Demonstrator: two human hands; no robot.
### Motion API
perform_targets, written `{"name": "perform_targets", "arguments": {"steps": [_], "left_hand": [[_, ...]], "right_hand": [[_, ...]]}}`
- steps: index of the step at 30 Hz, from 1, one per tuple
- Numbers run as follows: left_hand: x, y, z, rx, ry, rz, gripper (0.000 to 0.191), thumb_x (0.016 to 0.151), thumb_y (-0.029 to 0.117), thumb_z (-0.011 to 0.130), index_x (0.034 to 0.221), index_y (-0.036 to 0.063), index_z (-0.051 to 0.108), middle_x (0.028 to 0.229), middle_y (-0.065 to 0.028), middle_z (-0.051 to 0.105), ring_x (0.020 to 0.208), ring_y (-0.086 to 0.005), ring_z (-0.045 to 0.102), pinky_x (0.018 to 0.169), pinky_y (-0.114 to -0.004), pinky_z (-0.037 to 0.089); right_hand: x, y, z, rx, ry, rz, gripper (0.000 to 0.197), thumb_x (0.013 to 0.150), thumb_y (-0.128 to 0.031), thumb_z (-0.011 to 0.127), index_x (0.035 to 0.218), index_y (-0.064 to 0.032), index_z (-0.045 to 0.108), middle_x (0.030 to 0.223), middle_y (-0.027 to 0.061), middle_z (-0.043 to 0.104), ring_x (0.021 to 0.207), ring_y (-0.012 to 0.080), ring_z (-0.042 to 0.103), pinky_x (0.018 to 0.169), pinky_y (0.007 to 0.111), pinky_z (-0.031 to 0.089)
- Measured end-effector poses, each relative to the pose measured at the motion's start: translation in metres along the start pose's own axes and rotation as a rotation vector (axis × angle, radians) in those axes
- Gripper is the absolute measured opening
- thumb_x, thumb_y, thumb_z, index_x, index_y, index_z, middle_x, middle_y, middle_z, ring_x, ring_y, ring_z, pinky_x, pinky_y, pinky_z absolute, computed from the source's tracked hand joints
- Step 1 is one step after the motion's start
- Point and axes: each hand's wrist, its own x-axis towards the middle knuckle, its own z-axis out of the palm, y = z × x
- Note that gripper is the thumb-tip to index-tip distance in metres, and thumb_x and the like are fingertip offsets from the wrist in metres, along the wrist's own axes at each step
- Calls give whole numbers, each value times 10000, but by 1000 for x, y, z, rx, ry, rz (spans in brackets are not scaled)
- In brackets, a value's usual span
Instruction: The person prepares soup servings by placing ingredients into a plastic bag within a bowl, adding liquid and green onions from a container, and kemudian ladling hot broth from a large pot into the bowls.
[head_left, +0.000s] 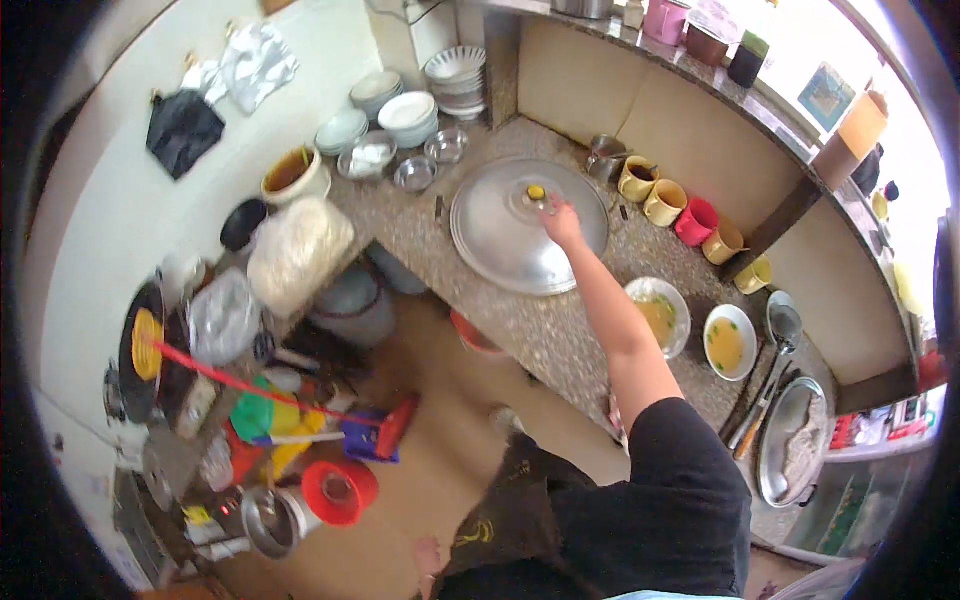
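My right hand (561, 220) reaches over a large round metal lid (517, 255) set in the speckled stone counter. Its fingers are somewhat spread just beside the lid's yellow knob (535, 193), not closed round it; whether they touch the lid is unclear. Low in the picture, my left hand (428, 556) hangs blurred over the brown floor, its fingers hard to make out. Two white bowls of yellowish broth with green bits, one (660, 319) partly behind my right forearm and one (726, 346) farther right, stand on the counter.
Mugs (665, 202) line the counter's back. Stacked bowls (409, 116) and a bag of pale food (300, 251) are at the left. Ladles (785, 326) lie near an oval metal tray (769, 450). A red-handled broom (247, 386) and a red basin (340, 491) are lower left.
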Motion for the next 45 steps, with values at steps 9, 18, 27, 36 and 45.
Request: {"name": "perform_targets", "arguments": {"steps": [9,18,27,36,45], "left_hand": [[75,105,-12,-35,-16,-236,102,869,147,514,819,61,537,631,-28,537,503,-109,484,430,-227,380],[159,155,-43,90,-175,-165,99,869,149,528,817,66,541,636,-25,532,490,-102,477,417,-210,369],[262,228,-63,-265,-581,38,104,859,157,563,825,58,561,647,-17,526,513,-105,488,433,-217,389],[228,257,5,413,-270,243,199,823,240,631,841,42,616,710,-32,596,572,-109,548,474,-247,428],[199,165,-4,299,-109,-55,278,803,318,606,838,45,644,707,-69,606,681,-156,577,623,-295,460]], "right_hand": [[89,5,55,-364,-141,24,325,729,-309,574,883,-34,650,929,190,625,971,320,568,895,399,447],[31,-88,-136,-159,37,-73,337,636,-246,641,915,-58,661,915,201,581,850,360,577,786,415,473],[-147,33,-308,-425,68,275,413,670,-362,662,959,-67,668,929,170,592,907,322,572,818,400,448],[-195,146,-308,-462,138,444,426,635,-267,697,995,-40,662,936,223,614,862,356,607,784,381,478],[-186,228,-331,-953,-396,35,352,791,-270,588,1079,-68,599,1028,200,609,872,351,594,712,423,493]]}}
